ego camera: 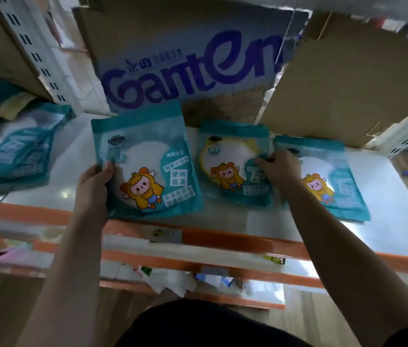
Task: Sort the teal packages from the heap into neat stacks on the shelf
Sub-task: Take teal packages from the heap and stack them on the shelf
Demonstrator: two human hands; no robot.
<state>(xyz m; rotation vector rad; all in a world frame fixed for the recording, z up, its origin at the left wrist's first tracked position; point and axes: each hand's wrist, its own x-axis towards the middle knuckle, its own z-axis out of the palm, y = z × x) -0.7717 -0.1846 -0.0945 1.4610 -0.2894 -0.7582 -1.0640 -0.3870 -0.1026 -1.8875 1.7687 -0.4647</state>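
My left hand (95,182) grips a teal package (145,161) by its left edge and holds it tilted above the front of the white shelf (385,196). The package shows a cartoon figure in a yellow hood. My right hand (281,169) rests with curled fingers on the right edge of a second teal package (230,166), one with a yellow ring, lying flat on the shelf. A third teal package (333,181) lies flat just right of that hand, partly under my wrist. The heap of teal packages (15,149) sits at the far left.
A cardboard box printed "Ganten" (187,68) stands at the back of the shelf, with plain cardboard boxes (353,78) to its right. An orange rail (223,240) edges the shelf front. Lower shelves hold small mixed goods (172,279). Perforated metal uprights (35,51) flank the bay.
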